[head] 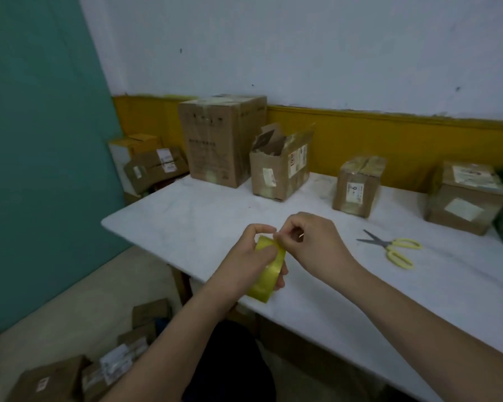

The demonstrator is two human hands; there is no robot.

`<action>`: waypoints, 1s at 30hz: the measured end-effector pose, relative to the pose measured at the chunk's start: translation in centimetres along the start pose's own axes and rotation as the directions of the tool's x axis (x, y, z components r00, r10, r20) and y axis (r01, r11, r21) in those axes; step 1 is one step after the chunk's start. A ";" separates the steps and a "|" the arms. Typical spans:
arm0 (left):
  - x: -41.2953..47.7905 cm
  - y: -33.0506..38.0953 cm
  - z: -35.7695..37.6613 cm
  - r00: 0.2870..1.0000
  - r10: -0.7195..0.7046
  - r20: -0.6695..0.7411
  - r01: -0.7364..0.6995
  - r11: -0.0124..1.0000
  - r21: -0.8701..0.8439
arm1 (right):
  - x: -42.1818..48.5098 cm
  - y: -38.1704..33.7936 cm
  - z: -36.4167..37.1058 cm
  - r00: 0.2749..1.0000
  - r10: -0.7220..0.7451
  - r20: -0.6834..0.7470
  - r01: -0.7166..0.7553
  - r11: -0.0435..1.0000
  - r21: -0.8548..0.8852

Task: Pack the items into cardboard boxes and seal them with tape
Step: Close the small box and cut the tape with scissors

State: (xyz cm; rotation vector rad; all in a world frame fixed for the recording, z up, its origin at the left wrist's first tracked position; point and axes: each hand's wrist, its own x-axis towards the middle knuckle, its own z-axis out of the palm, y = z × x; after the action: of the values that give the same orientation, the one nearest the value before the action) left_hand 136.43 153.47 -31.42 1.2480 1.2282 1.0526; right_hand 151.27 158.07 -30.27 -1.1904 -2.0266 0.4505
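While the left hand grips the tape roll, fingers curled round its yellowish band, the right hand pinches thumb and forefinger together at the roll's upper rim, seemingly picking for the loose end; the roll is held over the near edge of the table. It should be light and stiff at the core, but the film is thin, sticky and apt to cling to itself; better to hold the roll by its sides and lift the end by one corner. Right of the roll lie yellow-handled scissors; beyond the roll stands an open box; beyond it and rightward, a taped box whose label shows a large "9"; other labels are too blurred to read.
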 end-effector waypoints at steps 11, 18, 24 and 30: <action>-5.4 -8.0 -1.0 0.977 -0.201 -0.064 0.204 0.978 0.044 | -4.8 0.3 3.4 0.984 0.158 0.087 -0.150 0.985 -0.087; -3.9 -11.2 0.3 0.978 -0.104 -0.179 0.135 0.975 0.174 | -4.9 2.5 5.8 0.965 0.210 0.159 -0.151 0.935 -0.320; -3.2 -11.1 0.7 0.944 -0.050 -0.325 0.182 0.902 0.391 | -4.7 3.0 6.2 0.968 0.230 0.097 -0.113 0.751 -0.650; -1.8 -10.4 0.8 0.830 0.282 -0.481 0.352 0.404 0.845 | -5.4 6.0 6.5 0.971 0.234 -0.039 -0.207 0.756 -0.621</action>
State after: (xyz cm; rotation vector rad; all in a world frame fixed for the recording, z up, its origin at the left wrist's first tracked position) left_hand 136.23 150.83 -41.67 1.7590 2.5533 0.6506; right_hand 151.72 156.88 -40.58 -1.8442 -2.1472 -0.1217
